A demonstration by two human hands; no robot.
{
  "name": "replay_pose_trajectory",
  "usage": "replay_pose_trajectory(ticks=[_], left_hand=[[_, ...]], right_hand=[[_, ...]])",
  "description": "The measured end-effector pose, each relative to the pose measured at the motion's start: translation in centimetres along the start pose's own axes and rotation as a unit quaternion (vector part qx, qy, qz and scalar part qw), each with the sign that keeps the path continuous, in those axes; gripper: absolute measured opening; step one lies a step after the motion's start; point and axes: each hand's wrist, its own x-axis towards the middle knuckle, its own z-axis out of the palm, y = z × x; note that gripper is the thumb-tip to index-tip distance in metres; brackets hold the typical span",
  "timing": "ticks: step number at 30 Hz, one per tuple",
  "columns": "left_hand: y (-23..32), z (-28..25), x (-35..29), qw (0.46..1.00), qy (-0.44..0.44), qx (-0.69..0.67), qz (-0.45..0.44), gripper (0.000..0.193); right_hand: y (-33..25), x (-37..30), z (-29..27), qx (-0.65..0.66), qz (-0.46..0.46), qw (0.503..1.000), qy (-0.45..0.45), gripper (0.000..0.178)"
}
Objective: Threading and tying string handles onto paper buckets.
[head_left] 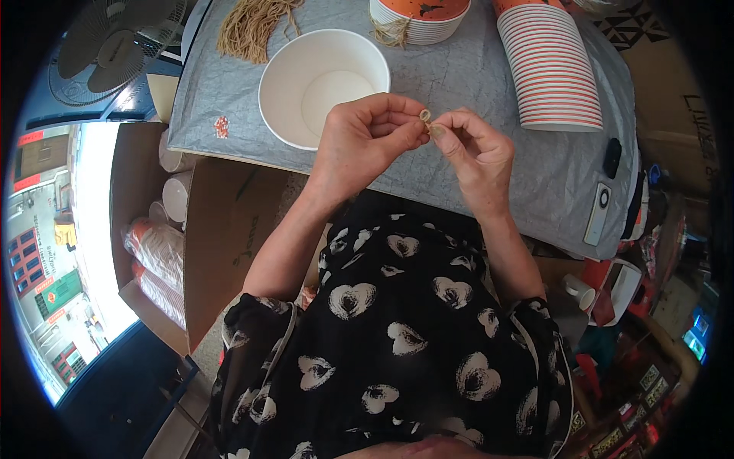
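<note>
My left hand point(358, 144) and my right hand point(483, 155) meet over the near edge of the table. Both pinch a short piece of tan cord point(425, 115), which curls into a small loop above the fingertips; most of it is hidden by my fingers. Just beyond my left hand a large white paper bucket point(281, 76) stands upright, its open mouth toward me and nothing seen inside. At the far left of the table lies a loose bundle of tan cords point(254, 29).
A nested stack of orange printed buckets point(420, 29) stands at the back, beside a long leaning stack of striped ones point(549, 69). On the right lie a dark object point(612, 157) and a pale remote point(597, 214). An open carton point(222, 237) with wrapped cups stands left, below a fan point(115, 57).
</note>
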Motion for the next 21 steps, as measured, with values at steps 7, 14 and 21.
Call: replay_pose_trajectory(ticks=[7, 14, 21], left_hand=[[-0.47, -0.06, 0.03, 1.0, -0.003, 0.008, 0.01, 0.014], [-0.64, -0.09, -0.19, 0.999, 0.004, 0.048, 0.024, 0.014], [-0.5, 0.05, -0.35, 0.997, 0.002, 0.073, 0.033, 0.018]], right_hand=[[0.16, -0.02, -0.22, 0.091, 0.097, 0.991, -0.01, 0.014], [0.49, 0.17, -0.16, 0.218, 0.174, 0.96, -0.007, 0.014], [0.34, 0.17, -0.16, 0.227, 0.195, 0.954, 0.004, 0.014]])
